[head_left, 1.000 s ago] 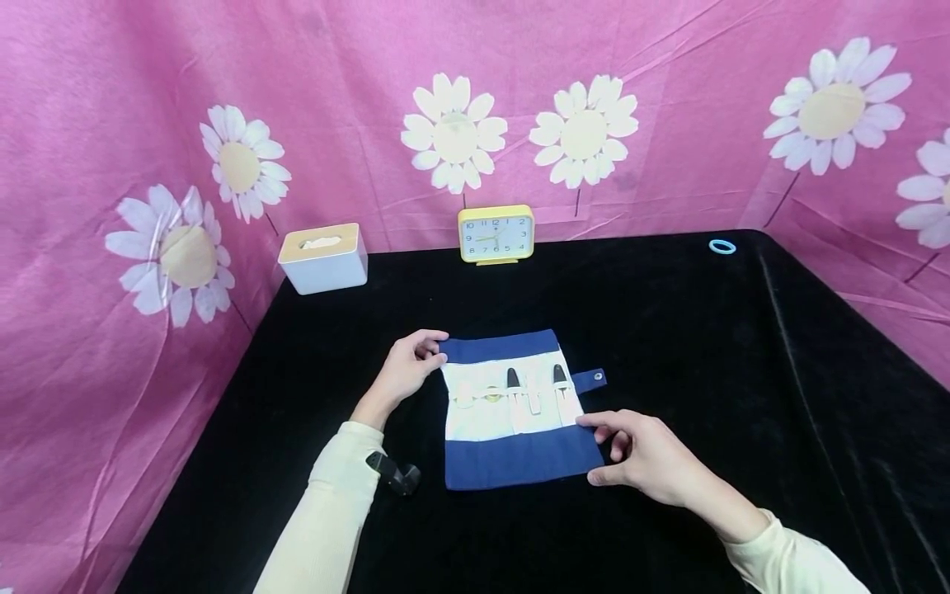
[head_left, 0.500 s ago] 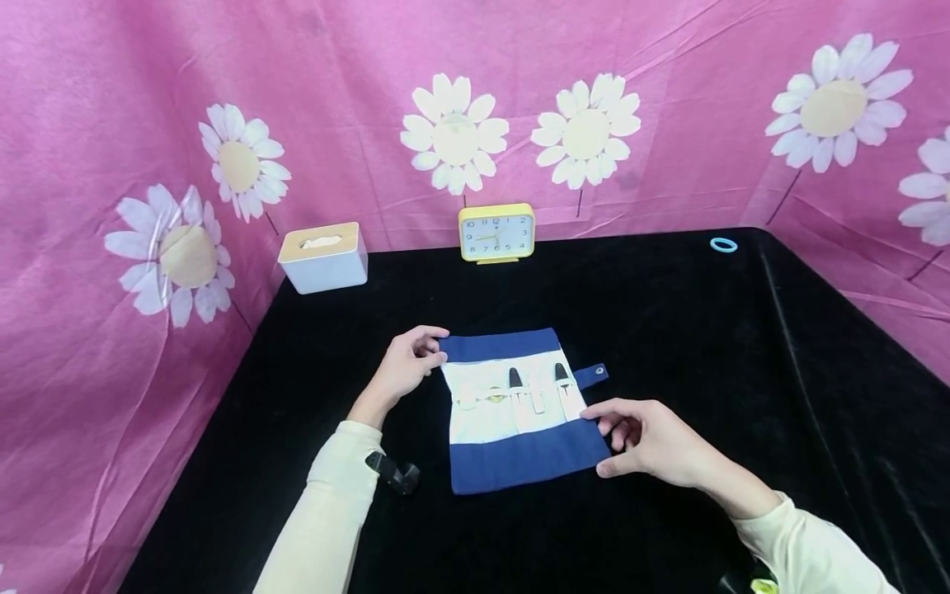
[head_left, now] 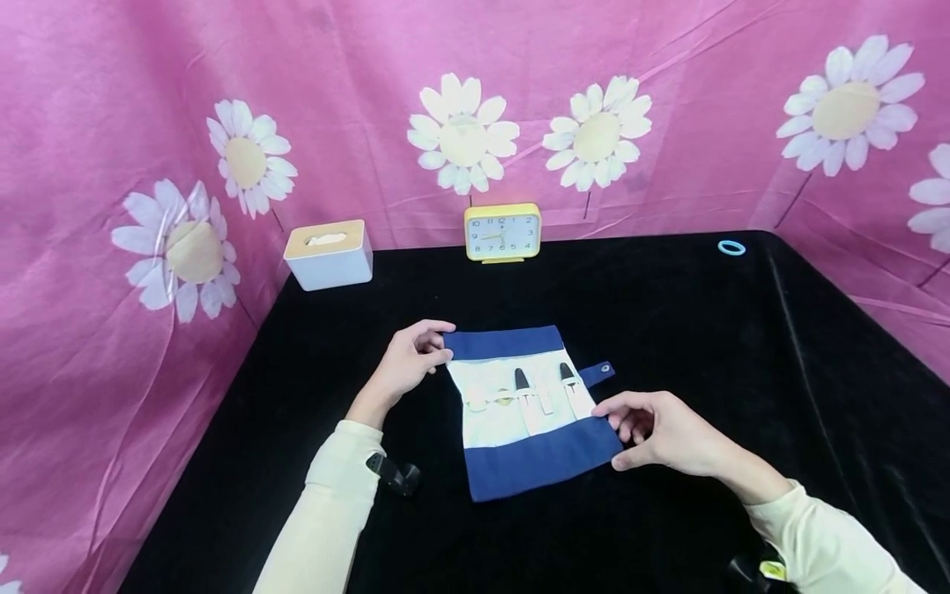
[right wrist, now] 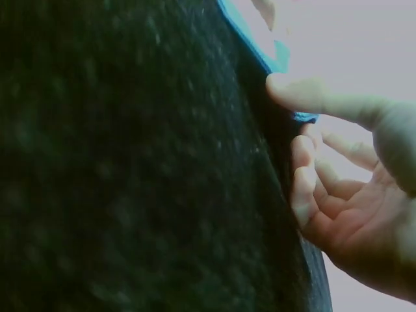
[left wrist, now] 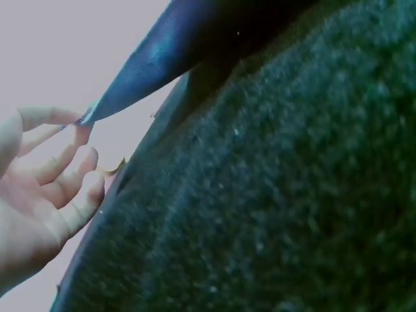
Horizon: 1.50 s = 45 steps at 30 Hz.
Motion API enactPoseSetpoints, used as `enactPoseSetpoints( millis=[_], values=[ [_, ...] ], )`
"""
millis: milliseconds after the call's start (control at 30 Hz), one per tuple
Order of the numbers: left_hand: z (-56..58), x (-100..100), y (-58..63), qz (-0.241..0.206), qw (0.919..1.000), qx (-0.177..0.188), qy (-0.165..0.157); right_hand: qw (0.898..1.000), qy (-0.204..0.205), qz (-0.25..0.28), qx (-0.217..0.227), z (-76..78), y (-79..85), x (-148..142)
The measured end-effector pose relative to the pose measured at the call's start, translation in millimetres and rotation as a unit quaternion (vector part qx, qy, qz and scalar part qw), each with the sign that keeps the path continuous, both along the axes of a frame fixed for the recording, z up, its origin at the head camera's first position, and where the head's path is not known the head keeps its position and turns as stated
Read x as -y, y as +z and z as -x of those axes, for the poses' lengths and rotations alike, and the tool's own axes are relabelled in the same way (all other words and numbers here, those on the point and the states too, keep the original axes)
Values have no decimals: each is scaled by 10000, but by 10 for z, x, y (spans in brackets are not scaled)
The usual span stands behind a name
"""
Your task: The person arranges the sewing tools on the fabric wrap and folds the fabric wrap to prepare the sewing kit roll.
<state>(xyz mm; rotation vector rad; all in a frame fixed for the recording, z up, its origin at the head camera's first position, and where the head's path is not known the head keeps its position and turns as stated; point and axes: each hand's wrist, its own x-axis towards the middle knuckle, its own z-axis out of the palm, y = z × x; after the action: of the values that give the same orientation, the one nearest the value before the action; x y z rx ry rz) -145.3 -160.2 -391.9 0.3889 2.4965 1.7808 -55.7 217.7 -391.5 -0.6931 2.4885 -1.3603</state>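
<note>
An unrolled blue fabric roll-up pouch (head_left: pixel 542 459) with a white middle lies on the black table, seen in the head view. Two black-tipped tools (head_left: pixel 523 381) and other pale slim items sit under a strap across the white part. My left hand (head_left: pixel 410 356) pinches the pouch's far left corner; the left wrist view shows that blue corner raised between thumb and fingers. My right hand (head_left: pixel 668 433) pinches the right edge near its near corner, with the thumb on the blue cloth in the right wrist view. A snap tab (head_left: pixel 597 374) sticks out on the right.
A tissue box (head_left: pixel 329 254) with a wooden lid stands at the back left. Near the back edge, a yellow clock (head_left: pixel 503 233) faces me. A light blue ring (head_left: pixel 731 247) lies at the far right corner. Pink flowered cloth (head_left: pixel 356 115) hangs behind the table.
My right hand has moved right and slightly away, pulling the pouch's near right corner along. The pouch's near edge has swung right and tilted. My left hand keeps its hold on the far corner.
</note>
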Motion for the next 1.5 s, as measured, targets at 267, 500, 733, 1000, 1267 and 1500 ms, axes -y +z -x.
enactPoseSetpoints(
  millis=[267, 500, 733, 1000, 1267, 1500],
  values=[
    [-93, -14, 153, 131, 9997, 1, -228, 9992, 391, 21, -127, 117, 11, -88],
    [-195, 16, 247, 230, 9991, -3, -357, 9954, 849, 240, 377, 201, -20, -138],
    [-338, 96, 284, 78, 9989, 190, -424, 9942, 985, 293, 306, 269, -9, -172],
    [-601, 159, 325, 15, 9991, 182, -394, 9905, 1369, -79, 37, 437, 201, -211],
    [-897, 220, 251, 57, 9988, 448, -184, 9843, 1620, -661, 230, 692, 283, -100],
    [-1104, 183, 205, 126, 9989, 450, 64, 9781, 1852, -770, 550, 896, 334, 11]
  ],
)
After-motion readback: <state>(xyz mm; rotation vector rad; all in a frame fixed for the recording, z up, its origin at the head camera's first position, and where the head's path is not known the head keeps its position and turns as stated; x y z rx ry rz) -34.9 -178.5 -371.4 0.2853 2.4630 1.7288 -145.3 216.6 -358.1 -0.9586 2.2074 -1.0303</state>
